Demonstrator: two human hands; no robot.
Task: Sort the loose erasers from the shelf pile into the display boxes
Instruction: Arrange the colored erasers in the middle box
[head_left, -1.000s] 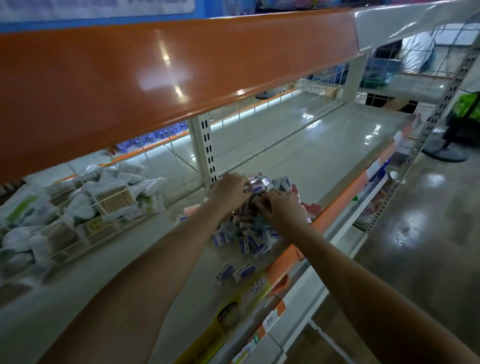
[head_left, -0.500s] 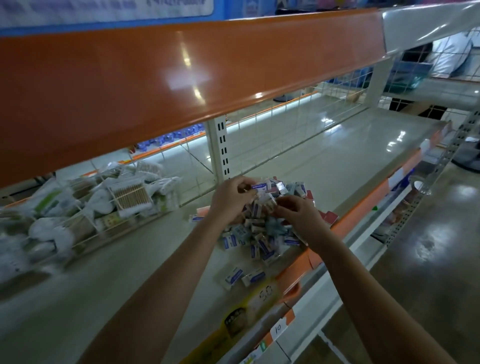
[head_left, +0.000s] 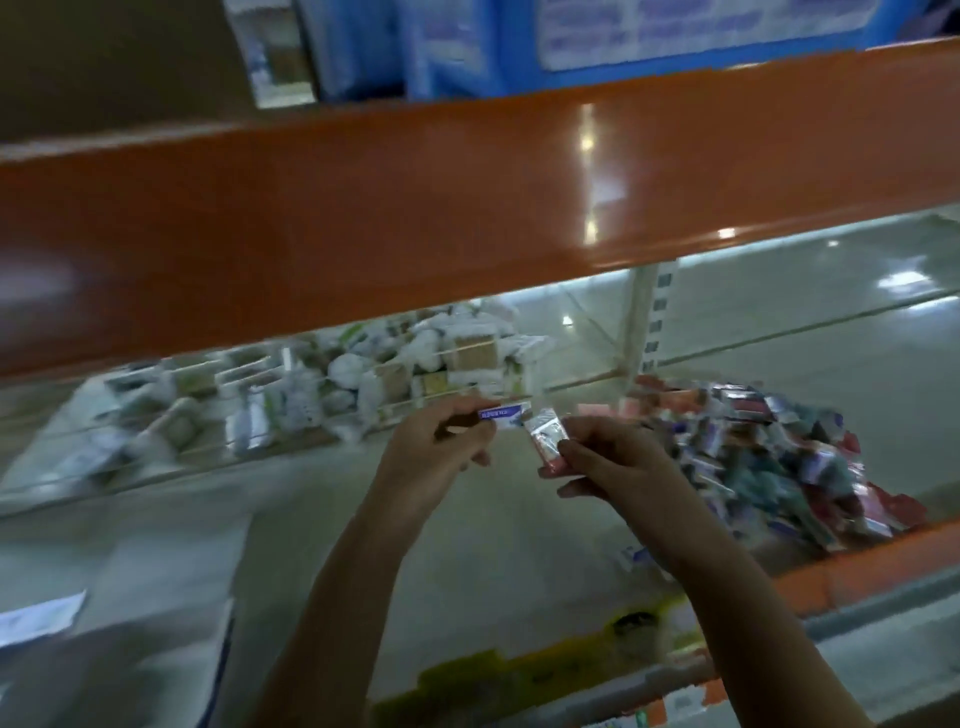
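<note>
The frame is blurred by motion. My left hand (head_left: 436, 452) pinches a small white eraser with a blue-purple sleeve (head_left: 506, 417), lifted above the grey shelf (head_left: 493, 530). Just to its right, my right hand (head_left: 615, 467) pinches a wrapped eraser with a reddish end (head_left: 545, 439). The two erasers nearly touch between my hands. The pile of loose erasers (head_left: 769, 457) lies on the shelf to the right of my right hand, reaching to the orange front edge. No display box is clearly recognisable.
An orange shelf beam (head_left: 415, 218) runs overhead. A wire basket of white packets and cotton buds (head_left: 363, 384) sits at the back left. A white upright post (head_left: 644, 327) stands behind the pile. Flat white sheets (head_left: 171, 561) lie at lower left.
Both hands have lifted out of the pile and moved left, each now holding one eraser. The view has swung left and closer, so the pile lies at the right.
</note>
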